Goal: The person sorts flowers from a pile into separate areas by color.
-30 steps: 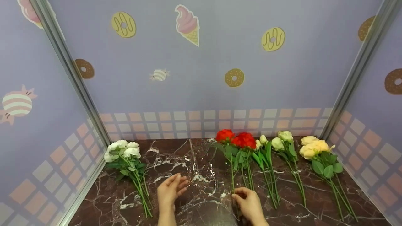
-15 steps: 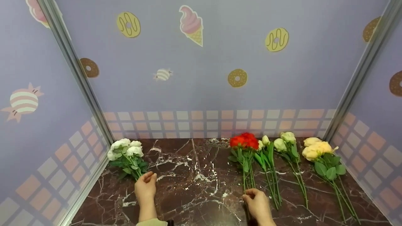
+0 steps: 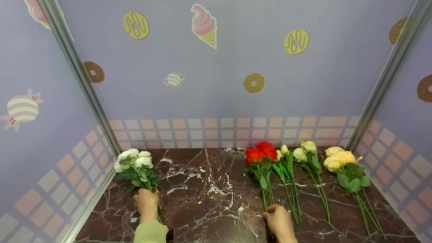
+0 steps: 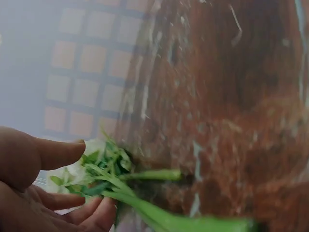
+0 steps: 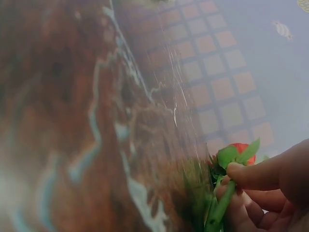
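At the left of the head view lies a bunch of white flowers (image 3: 133,160) with green leaves and stems. My left hand (image 3: 146,202) reaches over its stems. In the left wrist view the thumb (image 4: 65,153) stands apart from the fingers, and the green stems (image 4: 145,208) run past the fingertips. Right of the middle, my right hand (image 3: 279,221) pinches a red flower's stem (image 5: 222,205) between thumb and fingers. Its bloom lies among the red flowers (image 3: 261,152) by the back wall, where the heads overlap. The hand hides the lower end of that stem.
Further right lie pale buds with long leaves (image 3: 286,165), pale green flowers (image 3: 305,150) and yellow flowers (image 3: 339,160), stems toward me. The dark marbled tabletop (image 3: 202,216) ends at a patterned back wall (image 3: 209,131), with side walls left and right.
My left hand has gone left from mid-table to the white flowers' stems. My right hand has brought its red flower right, against the other red blooms, and still pinches its stem.
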Demonstrator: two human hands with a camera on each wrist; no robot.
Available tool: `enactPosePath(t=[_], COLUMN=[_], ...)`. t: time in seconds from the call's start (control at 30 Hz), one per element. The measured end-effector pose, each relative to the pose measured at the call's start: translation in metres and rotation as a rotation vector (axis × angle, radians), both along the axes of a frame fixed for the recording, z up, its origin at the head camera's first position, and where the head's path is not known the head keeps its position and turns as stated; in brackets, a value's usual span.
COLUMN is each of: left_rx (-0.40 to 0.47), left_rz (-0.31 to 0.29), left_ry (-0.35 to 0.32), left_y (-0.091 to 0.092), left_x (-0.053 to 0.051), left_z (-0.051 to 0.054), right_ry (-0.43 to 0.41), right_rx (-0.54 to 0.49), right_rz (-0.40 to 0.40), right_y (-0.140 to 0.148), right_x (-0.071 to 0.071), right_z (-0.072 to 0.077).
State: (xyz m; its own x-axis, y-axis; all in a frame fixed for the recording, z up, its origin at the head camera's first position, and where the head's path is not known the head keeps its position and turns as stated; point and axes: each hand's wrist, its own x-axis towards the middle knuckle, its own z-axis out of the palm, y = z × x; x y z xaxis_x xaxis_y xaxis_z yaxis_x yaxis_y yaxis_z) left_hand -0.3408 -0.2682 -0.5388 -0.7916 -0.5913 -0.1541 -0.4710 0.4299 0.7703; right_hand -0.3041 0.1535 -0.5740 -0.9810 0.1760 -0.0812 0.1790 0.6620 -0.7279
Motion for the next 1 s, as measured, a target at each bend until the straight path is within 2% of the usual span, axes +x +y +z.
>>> enactPosePath(t=[0.1,0.23,0.43,0.53,0.7,0.87,1.0], left_rx=[-0.038,-0.086,-0.095,-0.104,-0.093,-0.064,0.014], left_rz=[-0.042,-0.071,-0.123,-0.147,-0.179,-0.180,-0.163], left_ry=[-0.050,-0.081,-0.092,-0.094,-0.107,-0.084,-0.050], left_y=[-0.003,-0.005,-0.002,0.002,0.009,0.011,0.010], left_x=[-0.001,-0.001,0.000,0.002,0.004,0.004,0.002], left_z=[-0.006,-0.012,-0.013,-0.011,-0.009,-0.010,-0.009], right_ry=[-0.016,-0.018,-0.019,0.015,0.075,0.075,0.074], right_rx=[0.016,0.052,0.110,0.122,0.133,0.136,0.147], right_rz=[-0.005,-0.012,-0.003,0.003,0.001,-0.005,0.004], right_y=[0.000,0.000,0.001,0.001,0.001,0.002,0.002], right_x=[0.001,0.001,0.003,0.004,0.007,0.007,0.007], right_z=[0.001,0.001,0.001,0.000,-0.003,-0.004,-0.004])
